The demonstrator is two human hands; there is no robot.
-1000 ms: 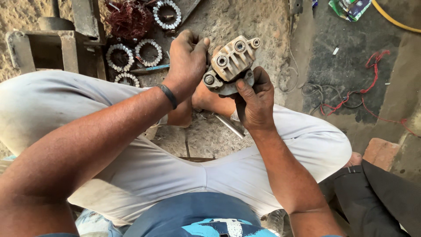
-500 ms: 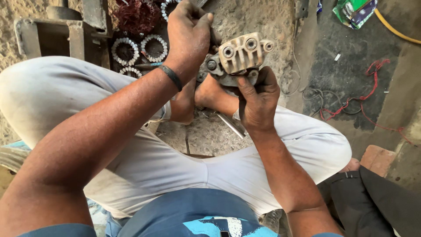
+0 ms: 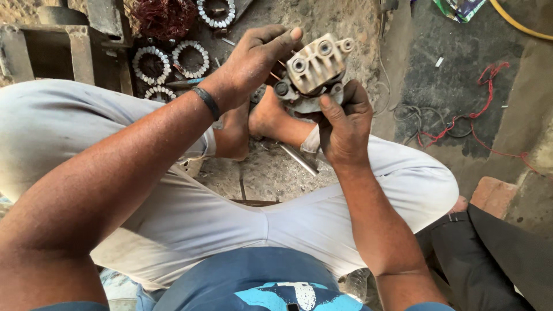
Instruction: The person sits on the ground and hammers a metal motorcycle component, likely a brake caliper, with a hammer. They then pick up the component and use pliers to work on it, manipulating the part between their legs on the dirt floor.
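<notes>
I sit cross-legged on a stone floor. My right hand (image 3: 344, 124) grips a grey metal housing (image 3: 311, 72) with several round bosses, held up over my bare feet. My left hand (image 3: 253, 60), a dark band on its wrist, rests against the housing's left side, thumb stretched over its top edge. Whether it pinches something small there is hidden.
Several toothed stator rings (image 3: 190, 57) and a bundle of reddish copper wire (image 3: 164, 17) lie on the floor ahead left, beside a metal frame (image 3: 80, 52). A steel rod (image 3: 299, 160) lies by my feet. Red and grey wires (image 3: 461, 124) trail at right; a brick (image 3: 489, 193) sits nearby.
Both hands and the housing stay together. The left hand has shifted from above the housing to its left side, thumb now across the top.
</notes>
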